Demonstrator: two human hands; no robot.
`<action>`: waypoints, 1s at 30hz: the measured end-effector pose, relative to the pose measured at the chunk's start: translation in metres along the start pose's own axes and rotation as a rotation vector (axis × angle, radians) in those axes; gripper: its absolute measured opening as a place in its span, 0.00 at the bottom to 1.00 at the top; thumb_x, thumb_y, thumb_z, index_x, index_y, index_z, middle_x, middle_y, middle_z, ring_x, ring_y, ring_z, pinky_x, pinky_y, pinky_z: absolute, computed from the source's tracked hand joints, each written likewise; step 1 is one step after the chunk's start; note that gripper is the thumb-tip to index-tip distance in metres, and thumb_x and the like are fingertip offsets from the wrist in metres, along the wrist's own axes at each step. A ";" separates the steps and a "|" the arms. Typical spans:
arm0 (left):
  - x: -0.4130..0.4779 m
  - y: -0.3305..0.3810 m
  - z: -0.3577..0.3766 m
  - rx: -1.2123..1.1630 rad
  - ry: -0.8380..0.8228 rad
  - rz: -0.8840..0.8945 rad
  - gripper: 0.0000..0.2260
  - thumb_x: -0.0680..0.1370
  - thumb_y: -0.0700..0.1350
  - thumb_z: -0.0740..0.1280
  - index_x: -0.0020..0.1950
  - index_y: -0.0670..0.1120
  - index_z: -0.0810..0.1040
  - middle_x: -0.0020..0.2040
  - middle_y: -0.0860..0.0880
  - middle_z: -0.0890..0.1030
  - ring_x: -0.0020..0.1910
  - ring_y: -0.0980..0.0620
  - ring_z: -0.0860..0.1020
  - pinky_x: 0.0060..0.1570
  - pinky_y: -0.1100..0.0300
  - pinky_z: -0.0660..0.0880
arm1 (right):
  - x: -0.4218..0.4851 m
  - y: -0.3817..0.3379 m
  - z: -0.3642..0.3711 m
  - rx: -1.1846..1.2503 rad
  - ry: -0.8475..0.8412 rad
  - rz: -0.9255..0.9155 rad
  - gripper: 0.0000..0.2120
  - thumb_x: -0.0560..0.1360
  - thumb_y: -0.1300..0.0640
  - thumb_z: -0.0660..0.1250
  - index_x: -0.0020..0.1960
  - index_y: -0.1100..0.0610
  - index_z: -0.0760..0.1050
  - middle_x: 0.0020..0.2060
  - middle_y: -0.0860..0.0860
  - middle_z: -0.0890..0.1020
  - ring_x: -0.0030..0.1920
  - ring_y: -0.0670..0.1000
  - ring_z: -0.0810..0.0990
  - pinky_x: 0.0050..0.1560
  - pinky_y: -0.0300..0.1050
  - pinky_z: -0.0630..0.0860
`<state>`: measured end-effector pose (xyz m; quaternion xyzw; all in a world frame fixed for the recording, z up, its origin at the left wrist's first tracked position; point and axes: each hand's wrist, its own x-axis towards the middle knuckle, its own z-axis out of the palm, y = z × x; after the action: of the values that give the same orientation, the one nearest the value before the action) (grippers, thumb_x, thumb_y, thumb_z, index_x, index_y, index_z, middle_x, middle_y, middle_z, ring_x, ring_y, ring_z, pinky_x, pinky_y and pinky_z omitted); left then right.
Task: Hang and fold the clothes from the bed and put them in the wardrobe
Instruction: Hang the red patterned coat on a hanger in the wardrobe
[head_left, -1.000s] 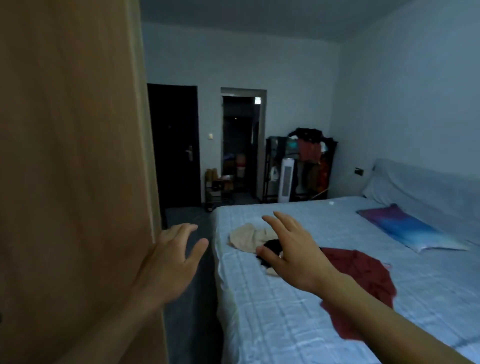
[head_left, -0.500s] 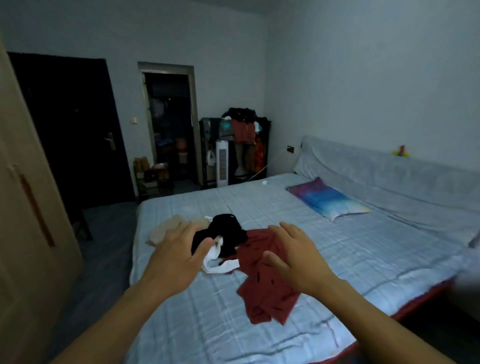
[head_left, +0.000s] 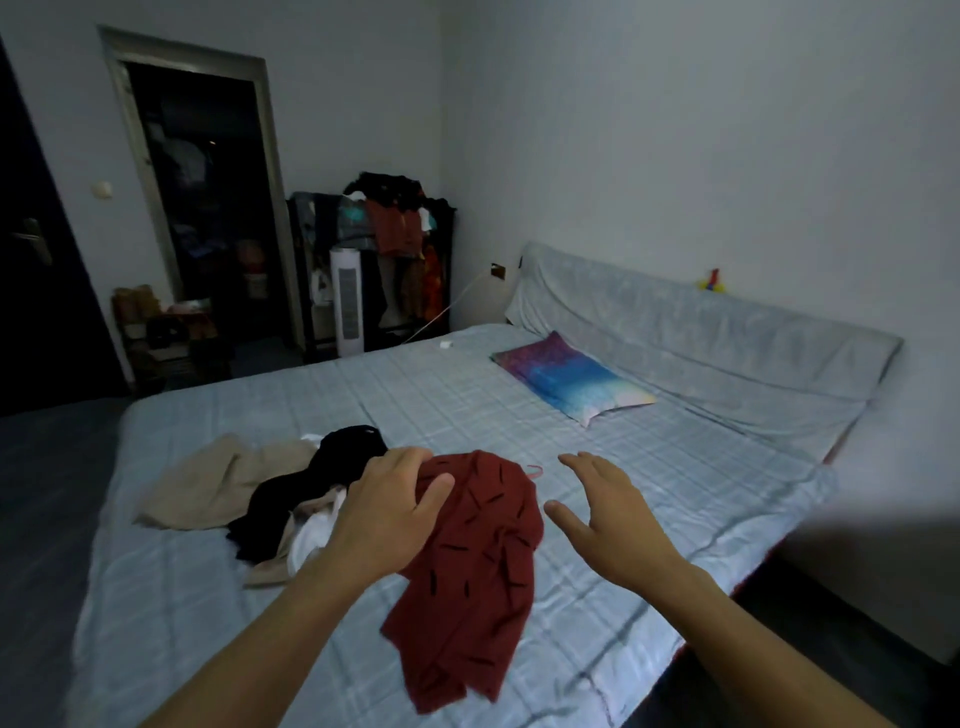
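Clothes (head_left: 291, 499) lie heaped on the bed (head_left: 467, 395): a dark red shirt (head_left: 478, 561) with black dashes nearest, a black garment (head_left: 337, 467) and a beige garment (head_left: 218, 483) overlapping just beside it. The left hand (head_left: 389, 514), fingers loosely spread, is over the shirt's top edge; the right hand (head_left: 608, 514) hovers wide open alongside. Lifting from one edge could drag the neighbouring pieces along or bunch the shirt.

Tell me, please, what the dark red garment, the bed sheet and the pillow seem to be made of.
Dark red garment: thin, matte woven or knit cloth, judging by its soft, limp folds; printed with short black dashes.
Bed sheet: light blue checked fabric, matte, probably cotton or a blend; creases show.
Pillow: soft-filled, with a smooth cover in a blue-to-purple print; fibre cannot be told.
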<state>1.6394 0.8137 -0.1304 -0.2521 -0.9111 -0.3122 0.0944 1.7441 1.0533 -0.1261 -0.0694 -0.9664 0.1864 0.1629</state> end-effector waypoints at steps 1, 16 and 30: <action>0.016 -0.005 0.007 -0.010 -0.010 0.000 0.33 0.72 0.69 0.50 0.66 0.51 0.74 0.64 0.52 0.77 0.64 0.50 0.72 0.64 0.49 0.71 | 0.012 0.005 0.003 0.000 -0.002 0.010 0.29 0.79 0.43 0.63 0.76 0.52 0.61 0.74 0.52 0.65 0.76 0.51 0.59 0.73 0.47 0.57; 0.195 -0.058 0.120 0.021 -0.072 -0.038 0.33 0.73 0.70 0.50 0.65 0.51 0.75 0.63 0.52 0.77 0.63 0.50 0.73 0.62 0.47 0.72 | 0.186 0.118 0.079 0.094 -0.069 0.063 0.29 0.78 0.42 0.62 0.75 0.52 0.62 0.72 0.48 0.68 0.74 0.49 0.63 0.72 0.47 0.62; 0.318 -0.037 0.225 0.165 -0.099 -0.312 0.33 0.72 0.70 0.48 0.67 0.52 0.73 0.65 0.53 0.75 0.63 0.51 0.71 0.63 0.51 0.70 | 0.373 0.245 0.142 0.283 -0.282 -0.075 0.26 0.77 0.48 0.67 0.73 0.54 0.67 0.67 0.51 0.73 0.67 0.51 0.71 0.70 0.48 0.65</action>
<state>1.3447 1.0550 -0.2221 -0.1142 -0.9652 -0.2345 0.0200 1.3646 1.3040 -0.2365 0.0172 -0.9457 0.3220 0.0410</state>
